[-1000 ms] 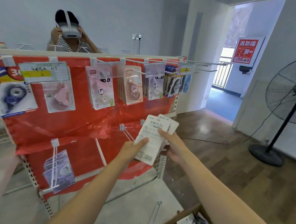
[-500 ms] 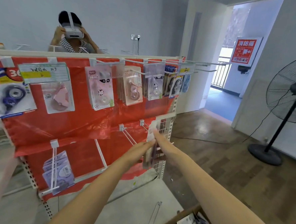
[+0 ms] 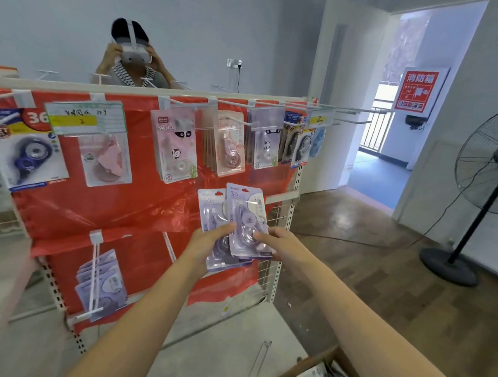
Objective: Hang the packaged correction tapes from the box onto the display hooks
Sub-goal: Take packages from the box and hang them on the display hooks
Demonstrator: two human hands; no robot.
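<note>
both hands (image 3: 209, 244) (image 3: 282, 244) grip fanned lilac tape packs (image 3: 241, 217) near the rack's right edge (image 3: 295, 191).

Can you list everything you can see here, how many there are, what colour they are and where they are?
held correction tape packs: at least two, lilac, fanned in both hands before the rack
hung lilac packs: several, lilac, lower left hook
upper-row packs: many, pink, lilac, blue, on top hooks
display rack: one, white, red sheet backing
cardboard box: one, brown, bottom right, packs inside
standing fan: one, black, right
red sign: one, by the doorway
another person: one, behind the rack, holding a white headset
left hand: grip on the packs
right hand: grip on the front pack
</note>
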